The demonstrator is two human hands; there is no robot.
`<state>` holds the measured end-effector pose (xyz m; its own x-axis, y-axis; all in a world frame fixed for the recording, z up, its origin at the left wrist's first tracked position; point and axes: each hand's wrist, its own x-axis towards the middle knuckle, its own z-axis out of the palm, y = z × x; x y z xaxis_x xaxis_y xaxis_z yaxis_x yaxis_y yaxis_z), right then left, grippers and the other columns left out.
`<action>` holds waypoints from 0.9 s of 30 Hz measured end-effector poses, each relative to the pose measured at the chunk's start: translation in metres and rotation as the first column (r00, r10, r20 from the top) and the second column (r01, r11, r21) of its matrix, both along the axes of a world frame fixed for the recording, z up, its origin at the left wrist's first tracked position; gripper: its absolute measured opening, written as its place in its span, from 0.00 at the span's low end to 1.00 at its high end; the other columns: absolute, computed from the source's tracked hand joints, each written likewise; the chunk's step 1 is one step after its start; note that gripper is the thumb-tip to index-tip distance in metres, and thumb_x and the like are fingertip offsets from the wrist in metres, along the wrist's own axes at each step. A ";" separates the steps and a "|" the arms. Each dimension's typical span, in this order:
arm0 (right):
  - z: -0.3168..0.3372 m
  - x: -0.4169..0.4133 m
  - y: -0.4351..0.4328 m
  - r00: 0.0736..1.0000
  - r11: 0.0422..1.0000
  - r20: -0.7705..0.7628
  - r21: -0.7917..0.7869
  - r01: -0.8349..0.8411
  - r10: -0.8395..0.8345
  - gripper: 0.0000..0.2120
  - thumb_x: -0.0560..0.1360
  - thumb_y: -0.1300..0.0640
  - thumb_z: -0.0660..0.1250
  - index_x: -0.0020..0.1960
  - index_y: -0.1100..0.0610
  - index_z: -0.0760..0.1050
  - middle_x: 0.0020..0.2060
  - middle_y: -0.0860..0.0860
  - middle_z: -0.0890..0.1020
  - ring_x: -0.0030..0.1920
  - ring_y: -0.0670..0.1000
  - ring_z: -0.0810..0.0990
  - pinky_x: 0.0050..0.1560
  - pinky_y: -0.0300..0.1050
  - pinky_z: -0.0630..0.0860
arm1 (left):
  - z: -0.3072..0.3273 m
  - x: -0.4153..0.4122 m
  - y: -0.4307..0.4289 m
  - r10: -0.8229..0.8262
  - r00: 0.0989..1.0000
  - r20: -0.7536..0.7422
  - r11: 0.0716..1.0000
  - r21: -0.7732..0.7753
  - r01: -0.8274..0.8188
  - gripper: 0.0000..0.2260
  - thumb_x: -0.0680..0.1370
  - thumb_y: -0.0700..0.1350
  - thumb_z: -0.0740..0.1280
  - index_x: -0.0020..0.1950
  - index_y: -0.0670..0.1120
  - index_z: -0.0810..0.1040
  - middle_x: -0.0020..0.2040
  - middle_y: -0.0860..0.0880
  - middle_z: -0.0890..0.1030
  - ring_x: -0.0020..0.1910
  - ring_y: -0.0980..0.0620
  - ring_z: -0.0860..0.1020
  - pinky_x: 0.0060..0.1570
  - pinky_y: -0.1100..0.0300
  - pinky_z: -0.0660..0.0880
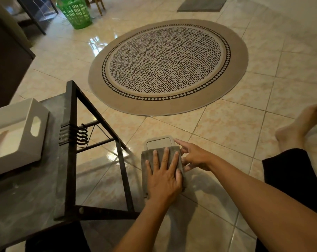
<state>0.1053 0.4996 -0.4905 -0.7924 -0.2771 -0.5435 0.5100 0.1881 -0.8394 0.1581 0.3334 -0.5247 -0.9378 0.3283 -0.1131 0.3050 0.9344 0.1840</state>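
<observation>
A folded grey cloth (150, 157) lies on the tiled floor over a flat grey lid-like object (158, 142) with rounded corners, whose far end sticks out beyond the cloth. My left hand (163, 176) presses flat on the cloth with its fingers straight and spread. My right hand (195, 157) is at the cloth's right edge. Its index finger points out along the lid's far right corner, and its other fingers and thumb curl against the cloth's edge. Most of the lid is hidden under the cloth.
A black metal frame (72, 142) with a dark marble-look top (23, 211) stands to the left, bearing a white handled tray (36, 113). A round patterned rug (168, 66) lies ahead. A bare foot (299, 128), a green basket (76, 11) and a grey mat (202, 4) are also there.
</observation>
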 end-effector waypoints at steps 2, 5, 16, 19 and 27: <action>0.000 0.001 -0.001 1.000 1.000 0.007 -0.004 0.006 -0.006 0.45 0.73 0.78 0.59 0.79 0.44 0.53 0.64 0.54 0.75 0.54 0.55 0.82 0.37 0.47 0.83 | 0.004 -0.013 0.003 -0.014 1.000 0.009 1.000 -0.006 0.014 0.27 0.82 0.57 0.45 0.78 0.61 0.35 0.80 0.51 0.33 0.76 0.46 0.27 0.74 0.40 0.31; 0.000 0.002 -0.001 1.000 1.000 -0.010 0.025 0.012 -0.012 0.43 0.74 0.77 0.61 0.79 0.45 0.53 0.48 0.56 0.75 0.42 0.53 0.82 0.40 0.51 0.85 | 0.007 -0.026 -0.005 0.037 0.999 0.031 0.999 -0.022 -0.037 0.28 0.83 0.56 0.46 0.79 0.59 0.35 0.79 0.51 0.32 0.76 0.46 0.28 0.74 0.38 0.34; 0.000 -0.004 0.004 0.999 0.999 -0.036 0.040 0.035 -0.033 0.40 0.74 0.76 0.60 0.79 0.47 0.57 0.50 0.59 0.79 0.46 0.58 0.83 0.47 0.56 0.84 | 0.011 -0.042 -0.015 -0.022 1.000 0.008 0.999 0.041 0.022 0.30 0.79 0.65 0.47 0.79 0.62 0.40 0.81 0.50 0.37 0.79 0.46 0.36 0.74 0.42 0.39; 0.000 -0.013 0.003 0.998 0.999 -0.049 0.011 0.043 -0.042 0.39 0.74 0.77 0.60 0.78 0.48 0.58 0.53 0.62 0.79 0.47 0.56 0.82 0.46 0.53 0.84 | 0.003 -0.037 -0.018 -0.026 1.000 -0.006 1.000 0.004 0.026 0.29 0.79 0.65 0.45 0.76 0.67 0.34 0.80 0.52 0.35 0.77 0.47 0.32 0.70 0.34 0.35; -0.004 -0.022 0.005 0.999 1.000 -0.039 0.003 0.020 -0.020 0.39 0.73 0.77 0.62 0.77 0.48 0.61 0.45 0.60 0.77 0.43 0.55 0.82 0.42 0.51 0.85 | 0.008 -0.062 -0.009 0.067 0.998 -0.020 0.998 -0.001 -0.067 0.28 0.81 0.62 0.46 0.79 0.62 0.38 0.81 0.51 0.36 0.77 0.46 0.32 0.69 0.33 0.31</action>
